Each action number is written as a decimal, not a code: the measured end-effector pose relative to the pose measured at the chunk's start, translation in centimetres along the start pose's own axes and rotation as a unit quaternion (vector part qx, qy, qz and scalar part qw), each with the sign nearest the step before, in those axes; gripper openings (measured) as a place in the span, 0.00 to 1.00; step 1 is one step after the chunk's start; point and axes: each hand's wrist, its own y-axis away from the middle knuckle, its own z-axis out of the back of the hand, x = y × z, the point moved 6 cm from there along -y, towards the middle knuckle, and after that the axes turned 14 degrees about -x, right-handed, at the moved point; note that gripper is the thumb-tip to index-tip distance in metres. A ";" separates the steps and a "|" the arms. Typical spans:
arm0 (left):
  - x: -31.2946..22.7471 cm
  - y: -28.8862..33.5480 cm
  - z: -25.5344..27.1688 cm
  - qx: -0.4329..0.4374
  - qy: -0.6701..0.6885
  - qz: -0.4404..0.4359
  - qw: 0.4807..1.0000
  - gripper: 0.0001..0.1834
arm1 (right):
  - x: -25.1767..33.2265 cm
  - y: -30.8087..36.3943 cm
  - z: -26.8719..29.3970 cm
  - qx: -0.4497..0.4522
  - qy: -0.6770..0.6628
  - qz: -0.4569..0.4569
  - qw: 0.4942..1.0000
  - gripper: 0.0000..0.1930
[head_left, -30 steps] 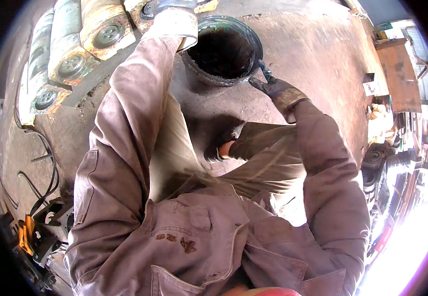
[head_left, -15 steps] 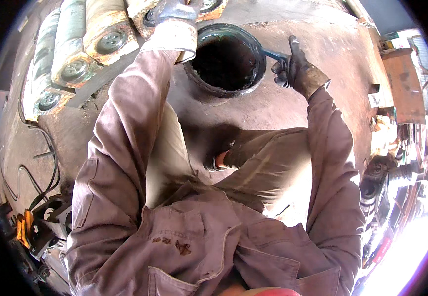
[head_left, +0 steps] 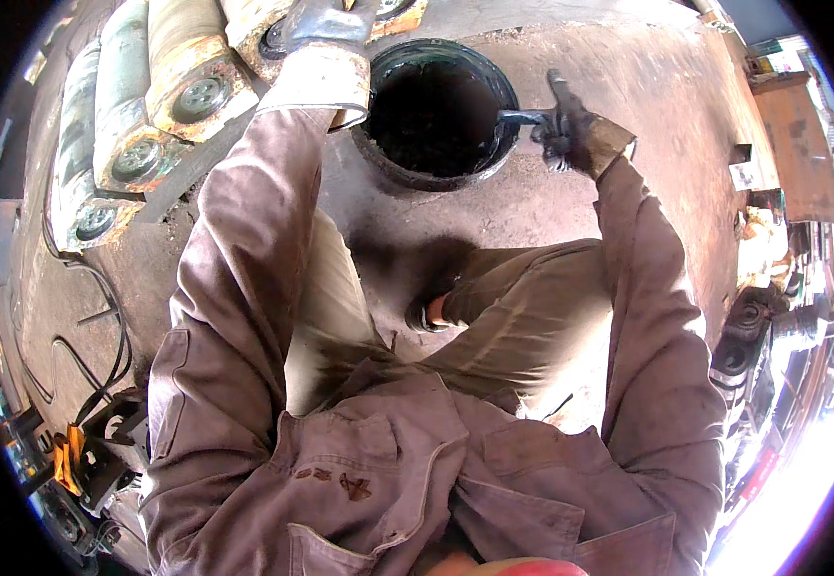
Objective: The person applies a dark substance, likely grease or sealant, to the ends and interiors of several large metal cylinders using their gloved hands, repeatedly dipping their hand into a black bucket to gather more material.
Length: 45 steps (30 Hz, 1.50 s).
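A round black tub (head_left: 371, 158) with a smeared rim and a dark inside stands on the floor in front of me. To its right, my right hand (head_left: 570, 130), in a dark stained glove, is closed round a slim blue-grey handle (head_left: 524, 116). One finger points away from the grip, and the handle's tip reaches over the tub's right rim. My left hand (head_left: 332, 24) wears a grey glove with a pale cuff and reaches to the upper edge, beside the end of a roller (head_left: 273, 40). Its fingers are cut off by the picture's edge.
Several thick rollers (head_left: 201, 96) with rusty end plates lie side by side at the far left. Black cable (head_left: 114, 298) loops over the floor at left. A brown sheet (head_left: 796, 144) and heaped machine parts (head_left: 748, 326) line the right side. My legs (head_left: 522, 307) are folded close by.
The handle in my right hand has swung from slanting to nearly level, its tip now over the tub's rim. My left hand has shifted slightly left and down in the picture.
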 end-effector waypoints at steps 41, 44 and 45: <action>-0.8 -0.8 3.6 0.108 -0.028 -0.014 0.994 0.18 | 0.0 -5.6 1.9 -0.191 -0.280 -0.044 0.940 0.43; 0.9 -0.8 3.8 0.136 -0.042 0.040 0.989 0.18 | -1.7 -6.0 1.0 -0.139 -0.197 -0.094 0.966 0.50; 1.3 -0.7 3.7 0.130 -0.017 0.056 0.990 0.18 | -1.5 -6.9 0.7 -0.137 -0.196 -0.093 0.966 0.50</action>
